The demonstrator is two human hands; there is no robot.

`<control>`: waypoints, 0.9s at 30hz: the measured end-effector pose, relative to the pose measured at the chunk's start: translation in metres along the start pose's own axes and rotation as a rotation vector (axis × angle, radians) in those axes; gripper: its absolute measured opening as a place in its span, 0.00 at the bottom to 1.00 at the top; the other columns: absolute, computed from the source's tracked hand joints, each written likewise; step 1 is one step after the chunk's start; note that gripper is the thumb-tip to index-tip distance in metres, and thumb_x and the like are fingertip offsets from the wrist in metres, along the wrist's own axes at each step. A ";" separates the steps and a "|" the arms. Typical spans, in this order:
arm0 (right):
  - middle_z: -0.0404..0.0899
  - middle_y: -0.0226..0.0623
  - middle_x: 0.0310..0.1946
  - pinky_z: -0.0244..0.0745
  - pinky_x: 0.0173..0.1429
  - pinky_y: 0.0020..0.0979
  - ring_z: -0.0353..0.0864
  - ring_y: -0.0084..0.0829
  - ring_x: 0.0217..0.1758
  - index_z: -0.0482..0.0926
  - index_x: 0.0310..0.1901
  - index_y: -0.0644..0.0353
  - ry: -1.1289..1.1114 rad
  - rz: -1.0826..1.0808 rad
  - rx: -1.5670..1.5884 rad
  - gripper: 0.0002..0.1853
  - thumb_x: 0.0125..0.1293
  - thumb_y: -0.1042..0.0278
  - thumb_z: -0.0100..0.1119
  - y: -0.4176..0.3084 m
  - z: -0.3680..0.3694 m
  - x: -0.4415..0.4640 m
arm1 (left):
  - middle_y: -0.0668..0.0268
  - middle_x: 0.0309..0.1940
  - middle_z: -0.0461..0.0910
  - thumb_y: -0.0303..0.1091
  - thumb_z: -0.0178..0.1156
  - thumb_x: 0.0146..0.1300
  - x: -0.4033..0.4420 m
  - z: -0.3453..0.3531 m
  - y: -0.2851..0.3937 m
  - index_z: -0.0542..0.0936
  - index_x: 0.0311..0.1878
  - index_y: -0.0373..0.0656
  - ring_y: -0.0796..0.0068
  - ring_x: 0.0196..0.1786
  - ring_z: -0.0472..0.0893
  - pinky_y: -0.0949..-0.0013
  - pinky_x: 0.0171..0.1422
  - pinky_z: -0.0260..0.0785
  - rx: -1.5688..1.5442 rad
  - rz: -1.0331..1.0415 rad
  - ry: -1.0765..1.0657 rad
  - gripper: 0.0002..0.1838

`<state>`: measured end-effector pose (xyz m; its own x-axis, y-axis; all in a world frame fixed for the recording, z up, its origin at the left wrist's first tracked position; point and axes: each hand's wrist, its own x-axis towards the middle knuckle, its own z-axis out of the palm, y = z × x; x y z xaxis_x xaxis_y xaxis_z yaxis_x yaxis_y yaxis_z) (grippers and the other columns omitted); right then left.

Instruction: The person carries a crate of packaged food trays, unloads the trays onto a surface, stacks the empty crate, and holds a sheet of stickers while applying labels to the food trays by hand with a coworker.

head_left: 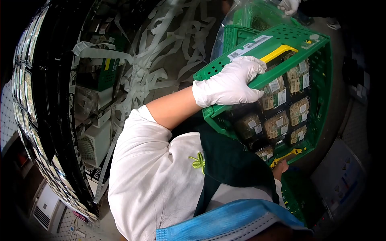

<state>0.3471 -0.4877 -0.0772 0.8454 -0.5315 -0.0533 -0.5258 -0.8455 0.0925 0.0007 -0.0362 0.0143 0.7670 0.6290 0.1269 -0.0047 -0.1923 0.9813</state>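
A green crate (325,92) with yellow handles is tilted, so its open side shows several clear packs (275,124) with white labels inside. My left hand (231,82), in a white glove, grips the crate's near upper rim beside one yellow handle (279,53). At the lower edge of the crate, my right hand (283,166) looks bare and is closed round the other yellow handle (290,154); most of it is hidden behind the apron.
Shelving packed with items (30,104) curves along the left. Loose white strips (140,72) trail over the floor. Behind my crate stands another green crate (237,34) with clear plastic, near a co-worker's gloved hand (289,6). A dark green crate (301,197) sits lower right.
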 end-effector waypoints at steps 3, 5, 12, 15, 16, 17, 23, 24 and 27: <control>0.77 0.43 0.41 0.72 0.42 0.40 0.76 0.44 0.40 0.76 0.44 0.58 0.022 0.063 0.041 0.25 0.48 0.50 0.56 0.004 0.008 0.015 | 0.57 0.45 0.70 0.30 0.64 0.43 0.002 0.003 -0.006 0.71 0.42 0.35 0.63 0.52 0.68 0.68 0.58 0.60 0.037 0.027 0.021 0.21; 0.76 0.43 0.41 0.72 0.42 0.41 0.76 0.45 0.40 0.76 0.44 0.59 0.020 0.007 0.070 0.25 0.47 0.50 0.56 0.006 0.007 0.017 | 0.57 0.45 0.70 0.31 0.65 0.43 0.004 0.001 -0.008 0.72 0.42 0.35 0.63 0.52 0.67 0.68 0.58 0.59 0.024 0.016 0.000 0.21; 0.77 0.44 0.37 0.68 0.43 0.37 0.75 0.42 0.37 0.73 0.45 0.67 -0.009 -0.463 0.355 0.28 0.47 0.52 0.57 0.011 -0.018 0.018 | 0.72 0.30 0.73 0.31 0.61 0.51 0.030 -0.006 -0.027 0.68 0.51 0.38 0.87 0.31 0.70 0.81 0.35 0.65 -0.167 -0.217 -0.115 0.23; 0.76 0.43 0.35 0.66 0.43 0.34 0.74 0.38 0.37 0.73 0.41 0.70 -0.275 -0.632 0.563 0.26 0.48 0.54 0.58 -0.018 -0.022 0.022 | 0.67 0.33 0.76 0.37 0.61 0.48 0.061 -0.032 -0.053 0.76 0.42 0.36 0.79 0.37 0.73 0.78 0.45 0.63 -0.236 -0.172 -0.093 0.18; 0.76 0.47 0.36 0.66 0.44 0.35 0.74 0.40 0.38 0.72 0.41 0.71 -0.243 -0.656 0.458 0.27 0.47 0.53 0.59 -0.052 -0.028 0.026 | 0.71 0.33 0.74 0.37 0.59 0.51 0.082 -0.060 -0.069 0.76 0.43 0.38 0.84 0.35 0.70 0.81 0.42 0.61 -0.214 -0.144 -0.152 0.17; 0.75 0.50 0.38 0.66 0.45 0.36 0.74 0.43 0.41 0.72 0.41 0.72 -0.110 -0.608 0.276 0.28 0.45 0.53 0.59 -0.058 -0.048 0.010 | 0.75 0.34 0.72 0.36 0.57 0.54 0.092 -0.062 -0.079 0.76 0.44 0.40 0.88 0.33 0.67 0.83 0.39 0.59 -0.197 -0.086 -0.232 0.16; 0.56 0.26 0.11 0.47 0.16 0.27 0.51 0.21 0.10 0.71 0.33 0.61 -0.384 -0.295 0.799 0.12 0.51 0.63 0.59 -0.074 -0.066 -0.021 | 0.68 0.37 0.76 0.25 0.56 0.50 0.109 -0.067 -0.050 0.72 0.48 0.35 0.82 0.39 0.72 0.80 0.47 0.61 -0.214 -0.247 -0.182 0.19; 0.59 0.26 0.12 0.50 0.17 0.26 0.55 0.21 0.11 0.70 0.30 0.60 -0.483 -0.299 0.816 0.11 0.51 0.64 0.59 -0.068 -0.064 -0.014 | 0.67 0.38 0.77 0.24 0.55 0.49 0.115 -0.068 -0.043 0.72 0.47 0.35 0.82 0.38 0.72 0.80 0.46 0.62 -0.220 -0.240 -0.199 0.18; 0.61 0.26 0.13 0.51 0.16 0.25 0.58 0.21 0.12 0.71 0.32 0.61 -0.467 -0.304 0.819 0.12 0.51 0.64 0.60 -0.055 -0.061 -0.010 | 0.68 0.37 0.77 0.26 0.56 0.49 0.146 -0.067 -0.032 0.73 0.46 0.37 0.82 0.37 0.72 0.80 0.44 0.62 -0.172 -0.269 -0.286 0.17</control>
<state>0.3731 -0.4328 -0.0212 0.9256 -0.1036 -0.3640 -0.3444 -0.6290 -0.6969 0.0700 0.1121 0.0112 0.9026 0.4002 -0.1582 0.1314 0.0938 0.9869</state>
